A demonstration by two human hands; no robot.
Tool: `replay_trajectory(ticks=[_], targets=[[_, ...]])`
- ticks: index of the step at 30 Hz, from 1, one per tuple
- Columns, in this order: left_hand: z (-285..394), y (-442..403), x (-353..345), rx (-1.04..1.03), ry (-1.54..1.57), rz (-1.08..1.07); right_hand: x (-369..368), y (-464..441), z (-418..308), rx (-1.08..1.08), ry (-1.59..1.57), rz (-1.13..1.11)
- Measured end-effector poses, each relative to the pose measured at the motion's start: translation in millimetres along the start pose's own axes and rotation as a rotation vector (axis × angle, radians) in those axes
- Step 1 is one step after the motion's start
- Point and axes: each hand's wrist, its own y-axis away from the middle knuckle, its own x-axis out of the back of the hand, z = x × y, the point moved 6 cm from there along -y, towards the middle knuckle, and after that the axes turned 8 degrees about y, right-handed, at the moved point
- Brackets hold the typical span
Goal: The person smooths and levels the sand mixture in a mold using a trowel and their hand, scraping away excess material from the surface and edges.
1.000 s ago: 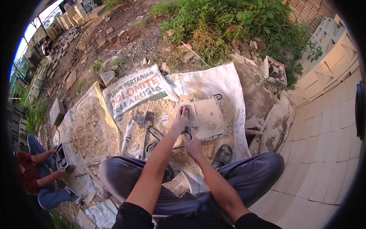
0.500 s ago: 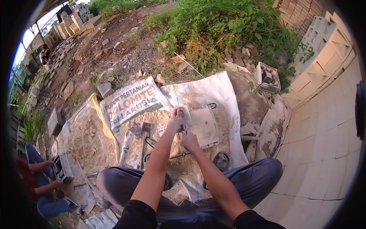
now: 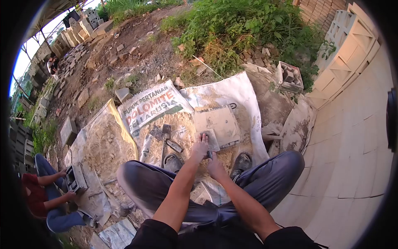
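My right hand [image 3: 216, 167] is wrapped round the dark handle of a trowel [image 3: 213, 141]. The trowel's pale flat blade lies over the near left corner of a square, sand-coated mould [image 3: 219, 120]. With its fingers stretched out flat, my left hand [image 3: 200, 147] presses on top of that blade, just ahead of the right hand. Loose tan sand surrounds the mould on spread sacks [image 3: 155, 99]. To the left of my hands lie a dark, square-headed tool [image 3: 166, 132] and a tool with a looped handle [image 3: 174, 145].
My sandalled feet [image 3: 242, 162] flank the work. A person in a red shirt [image 3: 35, 195] sits at the left holding a block mould [image 3: 76, 179]. Another person [image 3: 52, 65] is farther back. Stacked pale blocks [image 3: 348, 45] and a crate [image 3: 289, 76] stand right.
Both hands have drawn the trowel toward me, from the mould's far left part to its near left corner. The camera view has shifted slightly.
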Motion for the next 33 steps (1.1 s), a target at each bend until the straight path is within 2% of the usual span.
replay_trajectory(ticks=[3, 6, 9, 12, 13, 15, 16, 18, 19, 20, 22, 24, 25, 28, 29, 30, 32, 33], targets=[[12, 9, -18, -0.041, -0.191, -0.069, -5, 21, 9, -0.003, 0.05, -0.002], [31, 27, -14, -0.08, -0.183, -0.142, -8, 34, 18, 0.016, 0.059, -0.034], [29, 23, -56, -0.113, -0.188, -0.084, -16, 42, 36, 0.031, 0.071, -0.077], [42, 40, -57, -0.177, -0.177, -0.12, -30, 44, 51, 0.209, 0.16, -0.054], [45, 41, -50, -0.174, -0.186, -0.103, -18, 55, 48, 0.206, 0.179, -0.001], [53, 43, -55, -0.166, -0.175, -0.348, 12, 72, 34, 0.209, 0.205, 0.053], [59, 47, -39, -0.167, -0.174, -0.347, 32, 85, 23, 0.161, 0.098, 0.076], [62, 47, 17, -0.01, 0.081, -0.107, 48, 71, 13, 0.114, 0.003, 0.095], [49, 21, 18, -0.049, 0.038, -0.024, 52, 55, 8, 0.097, -0.061, 0.126], [35, -2, 13, -0.05, 0.043, -0.02, 56, 37, 3, 0.08, -0.124, 0.159], [16, -46, 49, -0.084, 0.185, 0.103, 70, 0, -13, 0.035, -0.128, 0.165], [-2, -82, 66, -0.066, 0.114, 0.152, 78, -47, -21, 0.065, -0.088, 0.212], [-12, -97, 67, -0.038, 0.043, 0.195, 83, -66, -23, 0.063, -0.089, 0.212], [-28, -126, 56, 0.0, 0.132, 0.19, 75, -116, -13, 0.021, -0.034, 0.104], [-27, -128, 47, 0.028, 0.074, 0.228, 66, -126, -4, 0.034, 0.026, 0.068], [-21, -125, 36, 0.021, 0.083, 0.195, 51, -127, 9, 0.04, 0.083, 0.019], [-15, -113, 33, -0.004, 0.115, 0.388, 47, -110, 12, -0.028, 0.08, -0.002], [-7, -100, 36, -0.018, 0.186, 0.358, 44, -98, 15, -0.068, 0.09, 0.0]])
